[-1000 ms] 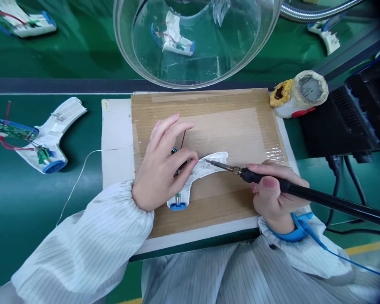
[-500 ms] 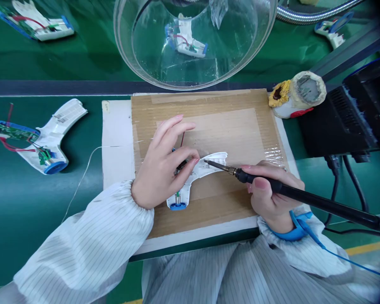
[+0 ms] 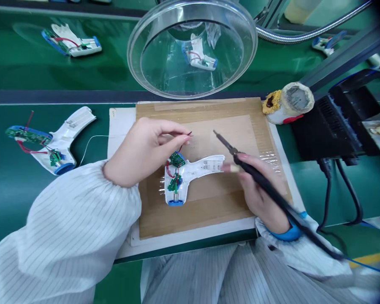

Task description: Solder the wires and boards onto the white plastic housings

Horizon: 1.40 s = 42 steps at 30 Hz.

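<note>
While left fingers [image 3: 174,131] pinch wire [image 3: 182,145], white housing [image 3: 205,166] lies just below; right hand [image 3: 259,202] grips soldering iron [image 3: 256,178].

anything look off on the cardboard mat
One thing: a thin dark wire rises loose from the green circuit board in the white gun-shaped plastic housing. Its end is pinched by the fingers of the left hand, not visibly joined to anything there.

Bright, w/ soft shadows (edges warped)
</note>
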Motion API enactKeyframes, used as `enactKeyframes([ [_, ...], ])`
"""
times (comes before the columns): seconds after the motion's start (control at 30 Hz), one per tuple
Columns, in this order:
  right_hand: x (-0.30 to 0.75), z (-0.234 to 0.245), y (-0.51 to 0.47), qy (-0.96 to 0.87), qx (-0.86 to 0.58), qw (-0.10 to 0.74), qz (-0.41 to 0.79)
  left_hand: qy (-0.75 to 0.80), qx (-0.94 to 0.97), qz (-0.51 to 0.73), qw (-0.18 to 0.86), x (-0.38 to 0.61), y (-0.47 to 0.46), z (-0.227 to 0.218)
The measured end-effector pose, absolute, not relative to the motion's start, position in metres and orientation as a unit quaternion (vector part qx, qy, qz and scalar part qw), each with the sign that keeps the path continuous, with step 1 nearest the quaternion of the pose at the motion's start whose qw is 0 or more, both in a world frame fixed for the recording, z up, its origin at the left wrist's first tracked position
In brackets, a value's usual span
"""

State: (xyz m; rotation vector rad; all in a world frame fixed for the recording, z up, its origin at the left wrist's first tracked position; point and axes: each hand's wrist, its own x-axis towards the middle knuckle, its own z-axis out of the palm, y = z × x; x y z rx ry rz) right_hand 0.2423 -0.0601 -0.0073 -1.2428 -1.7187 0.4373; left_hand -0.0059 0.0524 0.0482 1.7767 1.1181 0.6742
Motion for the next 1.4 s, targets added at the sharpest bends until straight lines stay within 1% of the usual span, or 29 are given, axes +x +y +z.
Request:
enactKeyframes([
  [0.07, 0.238, -0.012, -0.055, -0.732, -0.509, 0.421, 0.169, 0.420, 0.709, 0.288, 0.488, -0.007, 0.043, 0.053],
  [0.1, 0.237, -0.015, -0.052, -0.746, -0.507, 0.400, 0.164, 0.399, 0.722, 0.292, 0.484, -0.007, 0.038, 0.054],
  [0.13, 0.237, -0.019, -0.050, -0.755, -0.505, 0.385, 0.163, 0.381, 0.747, 0.297, 0.457, -0.007, 0.032, 0.053],
  [0.17, 0.237, -0.022, -0.049, -0.760, -0.503, 0.376, 0.166, 0.366, 0.782, 0.301, 0.404, -0.007, 0.026, 0.050],
  [0.27, 0.239, -0.029, -0.048, -0.759, -0.507, 0.368, 0.180, 0.311, 0.885, 0.299, 0.176, -0.005, 0.012, 0.031],
  [0.3, 0.240, -0.030, -0.048, -0.760, -0.503, 0.368, 0.184, 0.297, 0.900, 0.296, 0.117, -0.004, 0.008, 0.023],
  [0.37, 0.239, -0.027, -0.049, -0.760, -0.497, 0.376, 0.186, 0.304, 0.904, 0.295, 0.061, -0.003, 0.003, 0.010],
  [0.43, 0.238, -0.021, -0.051, -0.740, -0.511, 0.400, 0.174, 0.358, 0.881, 0.303, 0.065, -0.001, 0.000, 0.003],
  [0.5, 0.238, -0.013, -0.055, -0.696, -0.541, 0.448, 0.149, 0.397, 0.858, 0.307, 0.106, 0.000, -0.001, 0.001],
  [0.6, 0.241, -0.004, -0.062, -0.650, -0.541, 0.518, 0.130, 0.402, 0.843, 0.301, 0.191, 0.000, 0.000, 0.003],
  [0.67, 0.244, -0.001, -0.065, -0.651, -0.518, 0.540, 0.129, 0.402, 0.837, 0.298, 0.223, 0.000, 0.000, 0.004],
  [0.83, 0.243, -0.004, -0.064, -0.662, -0.491, 0.552, 0.126, 0.403, 0.832, 0.295, 0.241, 0.002, -0.001, 0.005],
  [1.23, 0.243, -0.006, -0.062, -0.668, -0.492, 0.542, 0.131, 0.408, 0.836, 0.294, 0.220, 0.005, -0.002, 0.005],
  [1.4, 0.243, -0.006, -0.062, -0.619, -0.510, 0.588, 0.100, 0.407, 0.835, 0.301, 0.215, 0.006, -0.002, 0.005],
])
